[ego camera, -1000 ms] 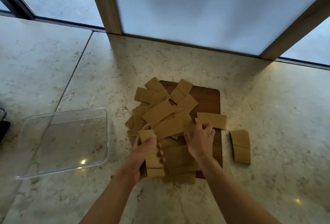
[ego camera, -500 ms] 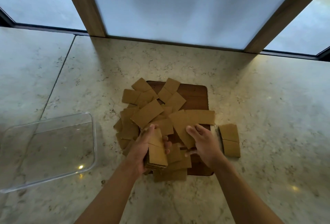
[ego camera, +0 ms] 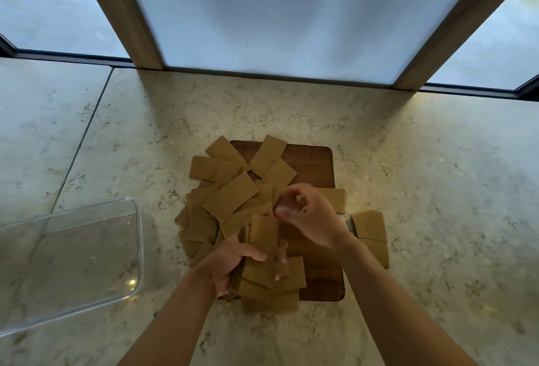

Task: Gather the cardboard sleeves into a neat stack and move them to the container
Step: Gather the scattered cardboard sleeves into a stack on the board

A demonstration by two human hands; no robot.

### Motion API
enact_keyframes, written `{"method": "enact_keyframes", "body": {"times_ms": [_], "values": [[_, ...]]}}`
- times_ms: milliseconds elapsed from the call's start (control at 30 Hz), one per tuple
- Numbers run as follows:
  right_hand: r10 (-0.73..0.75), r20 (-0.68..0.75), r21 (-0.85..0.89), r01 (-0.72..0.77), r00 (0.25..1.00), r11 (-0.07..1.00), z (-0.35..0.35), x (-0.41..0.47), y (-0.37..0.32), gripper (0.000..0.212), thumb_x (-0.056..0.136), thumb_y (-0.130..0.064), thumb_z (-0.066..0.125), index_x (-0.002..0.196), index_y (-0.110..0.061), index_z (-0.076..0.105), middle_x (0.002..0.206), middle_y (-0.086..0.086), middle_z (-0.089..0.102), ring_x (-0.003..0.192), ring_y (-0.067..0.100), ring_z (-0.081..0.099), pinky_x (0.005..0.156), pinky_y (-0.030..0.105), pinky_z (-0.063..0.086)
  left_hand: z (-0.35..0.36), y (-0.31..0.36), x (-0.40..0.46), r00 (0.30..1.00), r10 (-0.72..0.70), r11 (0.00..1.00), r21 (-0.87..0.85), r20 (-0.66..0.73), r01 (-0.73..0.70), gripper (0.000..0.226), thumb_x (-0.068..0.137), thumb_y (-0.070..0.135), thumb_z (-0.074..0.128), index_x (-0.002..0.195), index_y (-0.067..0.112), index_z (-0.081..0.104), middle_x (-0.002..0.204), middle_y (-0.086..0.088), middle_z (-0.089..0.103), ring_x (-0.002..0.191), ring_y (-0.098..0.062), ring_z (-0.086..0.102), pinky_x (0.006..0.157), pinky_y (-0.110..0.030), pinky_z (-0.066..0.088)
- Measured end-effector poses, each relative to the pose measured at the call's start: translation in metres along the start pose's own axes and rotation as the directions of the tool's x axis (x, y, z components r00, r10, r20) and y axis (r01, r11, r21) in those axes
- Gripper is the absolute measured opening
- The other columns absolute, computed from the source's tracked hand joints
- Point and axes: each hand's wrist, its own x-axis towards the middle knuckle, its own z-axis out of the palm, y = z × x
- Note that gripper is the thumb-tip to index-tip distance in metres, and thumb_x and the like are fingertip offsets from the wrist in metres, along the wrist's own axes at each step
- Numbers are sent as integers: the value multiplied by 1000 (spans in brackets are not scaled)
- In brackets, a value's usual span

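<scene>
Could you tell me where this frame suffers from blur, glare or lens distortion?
Head view: the right hand is motion-blurred, its fingers smeared; the left hand is sharper. Small glare spots sit on the clear container. The wide lens splays the window posts outward, and the corners are dark.

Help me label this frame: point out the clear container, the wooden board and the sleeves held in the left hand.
clear container (ego camera: 139,249): head view, its right rim.
wooden board (ego camera: 309,161): head view, bare far part.
held sleeves (ego camera: 262,237): head view, top sleeve's face.
</scene>
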Motion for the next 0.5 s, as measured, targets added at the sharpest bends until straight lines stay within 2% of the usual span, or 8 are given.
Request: {"method": "enact_keyframes", "body": {"times_ms": [67, 133, 167, 233, 300, 367, 433, 500], "values": [[71, -239, -270, -137, 968, 953, -9, 16, 16, 51, 90, -22, 70, 138, -28, 54, 142, 3, 47, 127, 26, 46, 105, 38, 43, -2, -1, 6, 994, 109, 984, -135, -30, -112, 80, 80, -18, 61, 143, 33, 61, 111, -31, 69, 90, -41, 68, 78, -57, 59], [162, -189, -541, -241, 968, 806, -17, 24, 31, 70, 91, -25, 69, 153, -26, 38, 156, 9, 33, 142, 39, 26, 120, 53, 26, -4, -3, 7, 983, 156, 961, -216, -100, -174, 76, 80, -16, 61, 139, 32, 64, 105, -25, 67, 87, -35, 66, 73, -55, 58], [192, -151, -604, -244, 970, 759, -18, 26, 37, 73, 92, -31, 70, 155, -26, 35, 156, 9, 32, 144, 41, 23, 123, 56, 20, -5, -3, 8, 978, 157, 948, -256, -134, -187, 70, 81, -11, 64, 136, 31, 65, 102, -23, 66, 85, -34, 66, 72, -53, 57], [188, -145, -622, -238, 971, 746, -18, 25, 47, 64, 91, -39, 72, 147, -24, 46, 147, 11, 42, 138, 38, 35, 120, 53, 25, -6, -4, 9, 974, 123, 926, -331, -189, -181, 55, 81, 3, 74, 129, 28, 67, 95, -21, 66, 82, -33, 67, 68, -50, 57], [143, -190, -541, -225, 971, 811, -22, 25, 47, 35, 94, -34, 68, 125, -18, 62, 127, 10, 55, 111, 27, 54, 99, 42, 46, -3, -1, 9, 959, 95, 917, -352, -268, -189, 43, 83, 19, 77, 125, 24, 64, 90, -19, 69, 77, -33, 70, 62, -46, 58], [159, -280, -358, -257, 947, 898, -26, 25, 43, 21, 101, -28, 59, 110, -10, 64, 113, 10, 59, 91, 20, 56, 78, 32, 45, -2, 1, 13, 921, 100, 916, -328, -376, -233, 43, 86, 31, 77, 123, 19, 59, 87, -17, 71, 73, -31, 71, 58, -43, 58], [257, -352, -32, -286, 900, 958, -23, 20, 27, 23, 104, -28, 54, 116, -8, 60, 111, 10, 62, 91, 22, 60, 71, 30, 45, -1, 2, 14, 884, 160, 913, -274, -440, -301, 50, 84, 34, 80, 125, 17, 58, 87, -17, 70, 70, -30, 70, 57, -42, 58], [353, -135, 425, -268, 926, 865, 2, 8, -6, 26, 103, -28, 57, 128, -19, 56, 114, 2, 67, 95, 19, 66, 68, 29, 54, -2, 6, 9, 850, 234, 917, -184, -472, -355, 57, 81, 37, 85, 128, 17, 61, 93, -19, 71, 74, -33, 72, 60, -44, 60]]}}
